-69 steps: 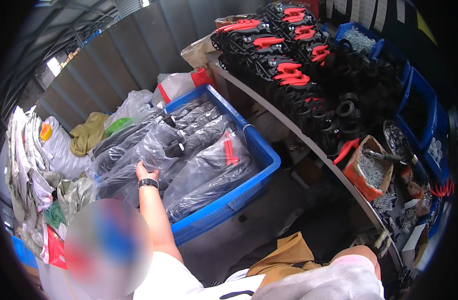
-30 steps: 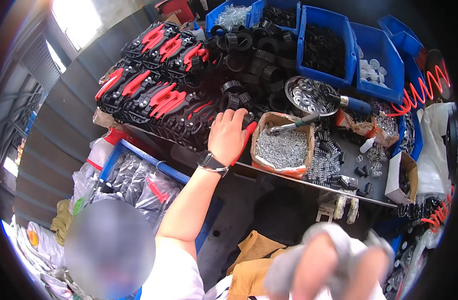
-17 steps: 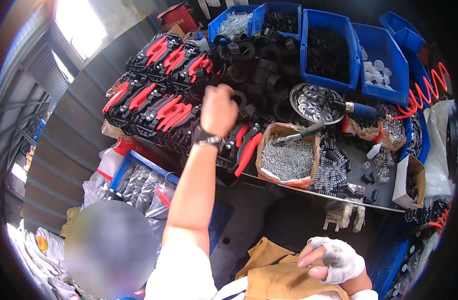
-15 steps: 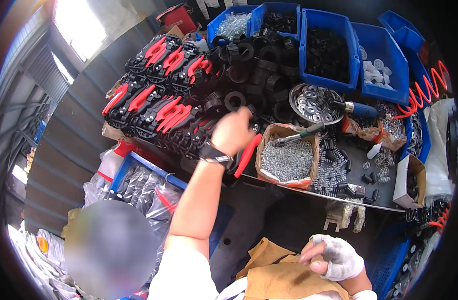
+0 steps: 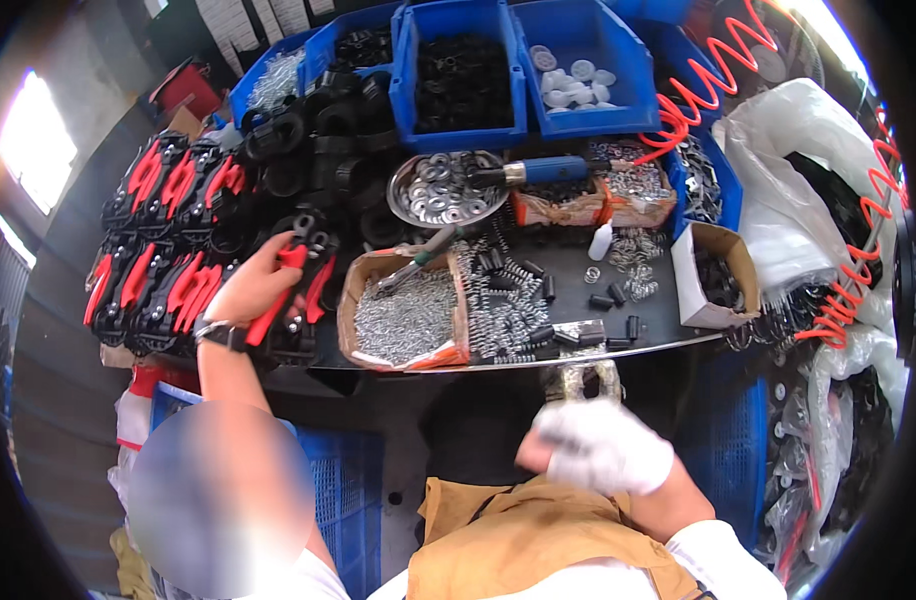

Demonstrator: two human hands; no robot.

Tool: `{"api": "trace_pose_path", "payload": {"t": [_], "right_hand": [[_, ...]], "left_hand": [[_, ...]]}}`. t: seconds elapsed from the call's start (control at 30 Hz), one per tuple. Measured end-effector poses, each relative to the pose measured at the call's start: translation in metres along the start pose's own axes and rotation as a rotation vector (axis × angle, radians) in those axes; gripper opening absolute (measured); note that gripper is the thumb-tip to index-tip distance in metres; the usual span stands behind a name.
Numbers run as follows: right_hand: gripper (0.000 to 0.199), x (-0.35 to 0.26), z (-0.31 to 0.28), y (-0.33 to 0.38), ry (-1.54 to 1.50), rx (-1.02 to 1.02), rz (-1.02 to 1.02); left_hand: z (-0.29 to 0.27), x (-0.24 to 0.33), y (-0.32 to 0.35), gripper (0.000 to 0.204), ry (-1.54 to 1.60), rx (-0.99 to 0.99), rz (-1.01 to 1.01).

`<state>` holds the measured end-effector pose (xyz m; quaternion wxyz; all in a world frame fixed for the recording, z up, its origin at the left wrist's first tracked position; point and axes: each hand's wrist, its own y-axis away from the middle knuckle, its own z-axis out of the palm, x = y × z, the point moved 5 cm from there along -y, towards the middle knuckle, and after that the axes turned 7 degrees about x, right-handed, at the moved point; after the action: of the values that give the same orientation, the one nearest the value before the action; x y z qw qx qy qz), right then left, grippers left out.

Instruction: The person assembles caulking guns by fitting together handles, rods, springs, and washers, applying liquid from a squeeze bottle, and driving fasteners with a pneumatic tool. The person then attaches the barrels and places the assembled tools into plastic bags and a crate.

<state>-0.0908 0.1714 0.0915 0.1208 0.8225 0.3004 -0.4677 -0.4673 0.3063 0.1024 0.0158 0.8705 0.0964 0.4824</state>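
Observation:
My bare left hand (image 5: 250,288), with a dark band on its wrist, reaches to the left part of the bench. Its fingers are closed on a red-and-black plier-like tool (image 5: 296,262) with red handles and a dark head. Rows of similar red-handled tools (image 5: 183,185) lie to its left, and black ring-shaped parts (image 5: 338,180) are heaped behind it. In front of the bench edge is my right hand (image 5: 603,447), in a pale fingerless glove. It is close to a small metal fixture (image 5: 583,378); motion blur hides what its fingers do.
A carton of small metal parts (image 5: 403,315), with a green-handled tool (image 5: 423,262) across it, stands at the front. Springs (image 5: 503,310) lie beside it. Behind are a bowl of washers (image 5: 448,190), a blue power driver (image 5: 543,170) on a red coiled hose (image 5: 713,85), and blue bins (image 5: 523,125).
The view has swung to the right, so the bench appears farther left. My left hand now grips the plier-like tool. My right hand has moved forward to the fixture at the bench edge.

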Motion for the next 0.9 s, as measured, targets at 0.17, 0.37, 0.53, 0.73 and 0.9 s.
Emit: {"api": "trace_pose_path", "payload": {"t": [0.17, 0.37, 0.53, 0.73, 0.9], "right_hand": [[0.009, 0.110, -0.092, 0.009, 0.765, 0.783, 0.205], [0.020, 0.134, -0.088, -0.043, 0.989, 0.475, 0.190], [0.033, 0.125, -0.080, -0.029, 1.005, 0.637, 0.087], [0.023, 0.075, -0.061, 0.002, -0.724, 0.671, 0.132], [0.029, 0.036, -0.039, 0.006, -0.135, 0.797, -0.348]], "left_hand": [[0.049, 0.061, 0.072, 0.077, 0.423, 0.551, 0.471], [0.112, 0.070, 0.085, 0.077, 1.143, 0.034, 0.267], [0.158, 0.057, 0.061, 0.053, 1.363, -0.204, 0.089], [0.215, 0.072, 0.114, 0.053, 1.214, -0.158, 0.018], [0.275, 0.063, 0.160, 0.063, 1.362, -0.319, -0.232]]}}
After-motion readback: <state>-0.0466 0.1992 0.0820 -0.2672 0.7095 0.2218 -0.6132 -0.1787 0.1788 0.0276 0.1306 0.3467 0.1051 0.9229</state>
